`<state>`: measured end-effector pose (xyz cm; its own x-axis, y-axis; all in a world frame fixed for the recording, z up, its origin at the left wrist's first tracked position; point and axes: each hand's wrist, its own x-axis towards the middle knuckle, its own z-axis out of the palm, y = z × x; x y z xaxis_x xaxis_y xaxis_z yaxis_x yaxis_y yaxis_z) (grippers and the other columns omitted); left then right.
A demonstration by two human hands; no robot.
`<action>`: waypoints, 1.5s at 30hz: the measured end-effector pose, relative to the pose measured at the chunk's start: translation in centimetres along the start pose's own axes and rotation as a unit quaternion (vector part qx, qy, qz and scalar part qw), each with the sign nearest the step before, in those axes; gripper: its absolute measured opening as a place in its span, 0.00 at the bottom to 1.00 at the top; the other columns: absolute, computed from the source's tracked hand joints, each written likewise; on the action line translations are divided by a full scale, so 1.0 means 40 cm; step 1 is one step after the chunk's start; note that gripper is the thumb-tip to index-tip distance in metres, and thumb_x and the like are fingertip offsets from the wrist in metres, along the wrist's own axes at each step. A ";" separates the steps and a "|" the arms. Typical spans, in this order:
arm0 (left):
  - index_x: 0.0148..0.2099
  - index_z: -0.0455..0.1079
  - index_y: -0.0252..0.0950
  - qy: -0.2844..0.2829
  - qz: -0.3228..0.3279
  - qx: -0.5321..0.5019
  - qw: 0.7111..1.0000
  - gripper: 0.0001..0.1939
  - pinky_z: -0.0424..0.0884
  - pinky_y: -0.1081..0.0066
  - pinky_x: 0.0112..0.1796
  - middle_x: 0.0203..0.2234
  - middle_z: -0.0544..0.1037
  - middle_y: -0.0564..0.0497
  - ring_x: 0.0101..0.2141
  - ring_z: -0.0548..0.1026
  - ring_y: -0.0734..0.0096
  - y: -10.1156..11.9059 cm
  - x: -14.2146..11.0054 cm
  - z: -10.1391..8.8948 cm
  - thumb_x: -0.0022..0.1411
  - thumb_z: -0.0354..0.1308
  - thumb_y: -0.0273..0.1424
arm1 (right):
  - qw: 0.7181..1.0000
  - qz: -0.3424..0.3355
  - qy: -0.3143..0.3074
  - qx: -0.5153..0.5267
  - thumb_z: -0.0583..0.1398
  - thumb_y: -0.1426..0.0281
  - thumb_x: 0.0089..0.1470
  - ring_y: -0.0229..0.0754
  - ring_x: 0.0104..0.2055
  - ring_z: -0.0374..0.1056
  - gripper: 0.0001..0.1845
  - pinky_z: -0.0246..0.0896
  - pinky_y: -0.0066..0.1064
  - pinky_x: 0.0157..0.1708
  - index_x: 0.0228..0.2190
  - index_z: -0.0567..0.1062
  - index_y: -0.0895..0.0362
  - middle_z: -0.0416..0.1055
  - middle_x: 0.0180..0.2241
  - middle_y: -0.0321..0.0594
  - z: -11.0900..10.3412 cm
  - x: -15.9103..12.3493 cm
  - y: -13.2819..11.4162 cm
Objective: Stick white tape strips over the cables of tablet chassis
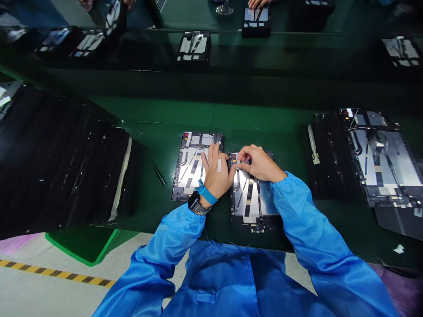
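Observation:
Two opened tablet chassis lie side by side on the green bench in front of me. My left hand (215,169) rests between them, fingers stretched over the right edge of the left chassis (190,169), thumb touching the top left corner of the right chassis (251,198). A small white strip sticks to the back of this hand. My right hand (257,163) is curled at the top of the right chassis, fingertips pinched together at a small part near the corner; what they hold is too small to name. Both arms wear blue sleeves, and a watch and blue band circle the left wrist.
Black tweezers (159,175) lie left of the left chassis. A stack of black trays (59,163) fills the left side. More open chassis on black trays (380,158) sit at right. Beyond, a dark conveyor carries further units (194,46); another person's hand (256,3) shows at top.

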<state>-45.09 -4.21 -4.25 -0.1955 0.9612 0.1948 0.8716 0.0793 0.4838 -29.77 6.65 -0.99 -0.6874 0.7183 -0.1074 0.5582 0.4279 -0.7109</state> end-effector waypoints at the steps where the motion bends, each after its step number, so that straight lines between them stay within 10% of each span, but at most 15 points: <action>1: 0.50 0.65 0.35 0.000 0.000 0.001 1.000 0.10 0.44 0.29 0.71 0.73 0.58 0.27 0.76 0.48 0.37 0.000 0.000 0.000 0.71 0.57 0.35 | 1.000 0.000 0.002 0.000 0.71 0.75 0.52 0.46 0.42 0.66 0.11 0.56 0.40 0.50 0.34 0.75 0.54 0.74 0.35 0.37 0.001 -0.001 -0.001; 45: 0.50 0.66 0.35 0.003 -0.004 0.006 1.000 0.10 0.46 0.30 0.70 0.73 0.59 0.28 0.76 0.49 0.40 0.001 0.000 0.003 0.71 0.55 0.34 | 0.992 0.058 0.067 -0.087 0.69 0.71 0.58 0.47 0.38 0.66 0.10 0.48 0.35 0.43 0.34 0.71 0.54 0.71 0.29 0.35 0.022 0.026 -0.017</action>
<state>-44.99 -4.18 -4.32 -0.2045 0.9590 0.1964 0.8751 0.0893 0.4755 -31.27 6.64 -1.22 -0.5529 0.8294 -0.0801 0.7092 0.4180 -0.5677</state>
